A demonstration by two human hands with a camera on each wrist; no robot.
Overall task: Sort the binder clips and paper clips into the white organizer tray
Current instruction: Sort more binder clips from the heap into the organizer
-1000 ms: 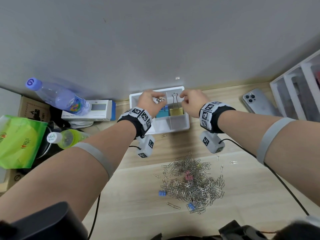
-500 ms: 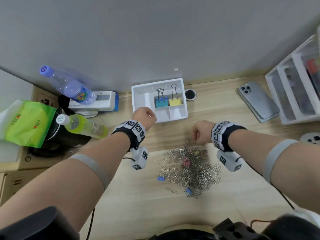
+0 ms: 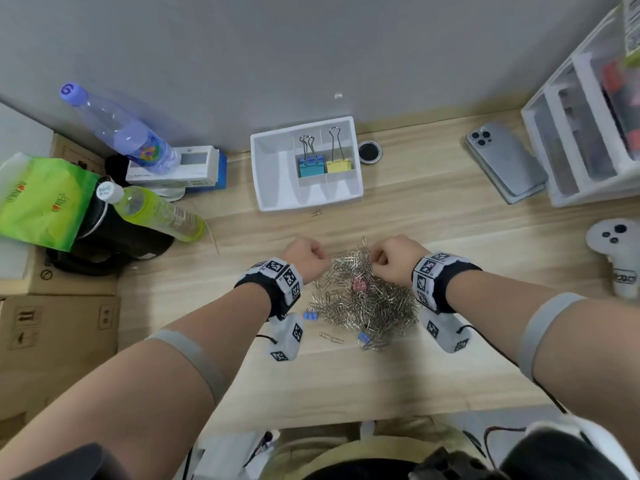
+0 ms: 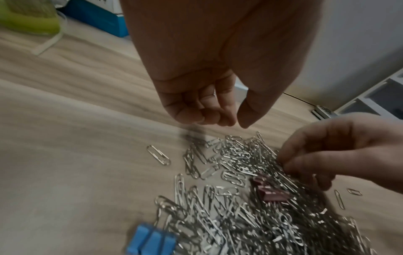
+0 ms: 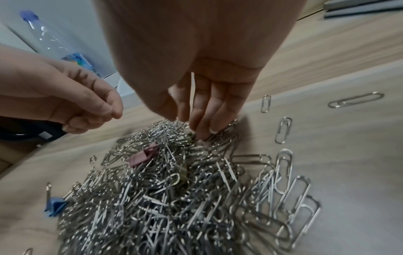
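The white organizer tray (image 3: 277, 188) stands at the back of the desk. A teal binder clip (image 3: 311, 167) and a yellow binder clip (image 3: 338, 165) stand upright in two of its small compartments. A pile of silver paper clips (image 3: 367, 306) lies in front, with a pink binder clip (image 3: 359, 285) (image 4: 272, 191) (image 5: 141, 156) on it and blue binder clips (image 3: 310, 315) (image 4: 152, 241) at its near edge. My left hand (image 3: 306, 258) (image 4: 218, 117) hovers over the pile's left edge, fingers curled, holding nothing. My right hand (image 3: 389, 259) (image 5: 196, 124) pinches into the clips at the pile's far edge.
Bottles (image 3: 117, 129), a green bag (image 3: 41, 199) and boxes crowd the left. A phone (image 3: 505, 161), a white drawer unit (image 3: 581, 133) and a white controller (image 3: 620, 251) are on the right. A black round lid (image 3: 369, 151) sits beside the tray. Loose paper clips (image 3: 330, 337) lie around the pile.
Both hands have drawn back from the tray to the pile, leaving the teal and yellow binder clips in it. The right hand has dipped its fingertips into the clips.
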